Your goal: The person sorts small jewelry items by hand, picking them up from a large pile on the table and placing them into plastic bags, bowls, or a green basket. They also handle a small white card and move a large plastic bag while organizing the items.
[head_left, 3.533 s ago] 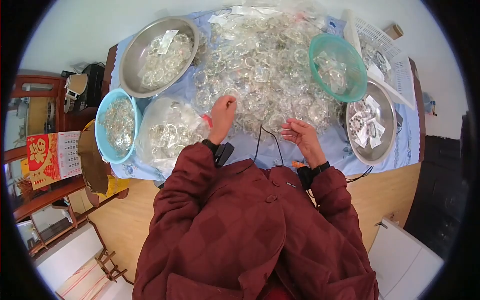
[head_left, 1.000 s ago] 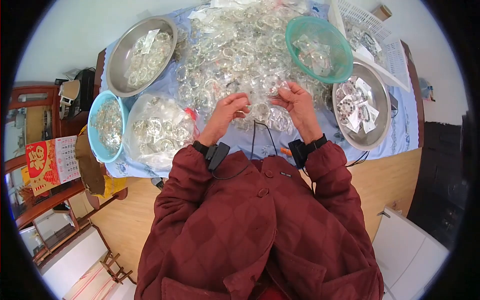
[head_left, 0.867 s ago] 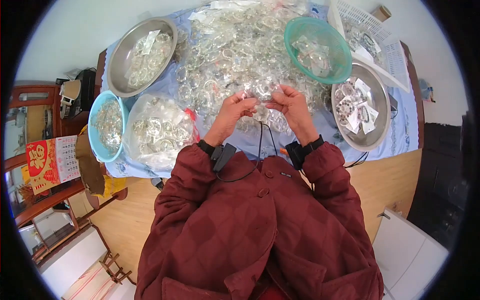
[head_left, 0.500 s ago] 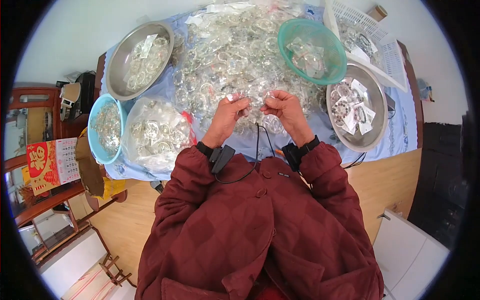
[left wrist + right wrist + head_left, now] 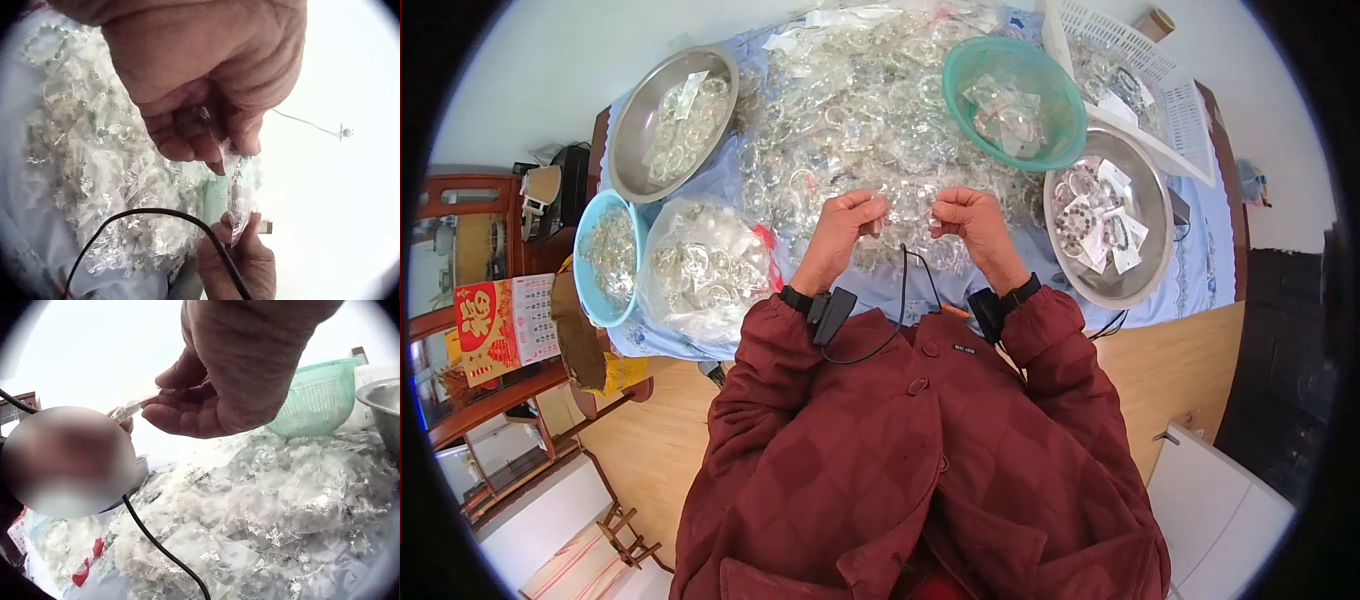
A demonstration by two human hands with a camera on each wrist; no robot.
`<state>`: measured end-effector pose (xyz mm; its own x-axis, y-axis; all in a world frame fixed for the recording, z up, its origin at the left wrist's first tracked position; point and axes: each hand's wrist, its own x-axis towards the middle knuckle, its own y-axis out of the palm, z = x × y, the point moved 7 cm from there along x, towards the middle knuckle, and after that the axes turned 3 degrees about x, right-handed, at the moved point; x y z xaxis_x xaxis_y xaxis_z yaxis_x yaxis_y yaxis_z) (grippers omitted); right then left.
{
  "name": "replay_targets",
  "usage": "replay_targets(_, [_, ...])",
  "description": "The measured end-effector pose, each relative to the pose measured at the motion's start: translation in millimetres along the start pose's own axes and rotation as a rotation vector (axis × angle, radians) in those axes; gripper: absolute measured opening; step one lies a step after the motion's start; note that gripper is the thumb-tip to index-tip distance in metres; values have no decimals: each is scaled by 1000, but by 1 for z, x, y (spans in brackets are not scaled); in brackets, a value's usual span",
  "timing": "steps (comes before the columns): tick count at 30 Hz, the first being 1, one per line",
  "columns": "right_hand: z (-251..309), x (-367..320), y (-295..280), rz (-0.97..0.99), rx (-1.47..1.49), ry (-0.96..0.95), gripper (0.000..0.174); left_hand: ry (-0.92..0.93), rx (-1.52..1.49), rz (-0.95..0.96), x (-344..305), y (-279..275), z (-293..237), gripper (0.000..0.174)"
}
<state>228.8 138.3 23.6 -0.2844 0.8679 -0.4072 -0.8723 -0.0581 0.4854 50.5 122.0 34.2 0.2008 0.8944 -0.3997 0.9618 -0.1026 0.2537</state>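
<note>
A small clear plastic bag (image 5: 908, 203) with a light, shiny piece of jewellery inside is held up between both hands, just over the near part of the pile. My left hand (image 5: 840, 232) pinches one end between thumb and fingers. At the opposite end my right hand (image 5: 977, 228) pinches it the same way. The left wrist view shows the bag (image 5: 239, 194) stretched flat from one hand to the other. Under and behind the hands spreads a wide pile of bagged bracelets (image 5: 850, 120). What lies inside the bag is too small to make out exactly.
On the left stand a steel basin (image 5: 632, 150), a light blue basin (image 5: 584, 262) and a full plastic bag (image 5: 675, 318). To the right are a green basket (image 5: 1072, 140), another steel basin (image 5: 1145, 285) and a white crate (image 5: 1055, 35). A black cable (image 5: 903, 290) hangs between the wrists.
Earlier the left hand was at the pile and the right hand hovered apart with loose fingers. The hands then met around the small bag and now hold it spread by its two ends.
</note>
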Motion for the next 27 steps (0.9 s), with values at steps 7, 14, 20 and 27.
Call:
replay_targets(7, [4,3,-3,2,24,-29,14,10,-138,-76,4,4,-2,12])
replay_targets(14, [24,-1,-26,-94,47,-94,11,46,-67,-195,9,-13,-3,9])
replay_targets(20, [77,-7,-59,-186,212,-281,9,52,-112,-277,4,-38,20,9])
replay_targets(27, [190,11,-139,-152,404,-707,19,-10,-133,-312,3,-60,47,10])
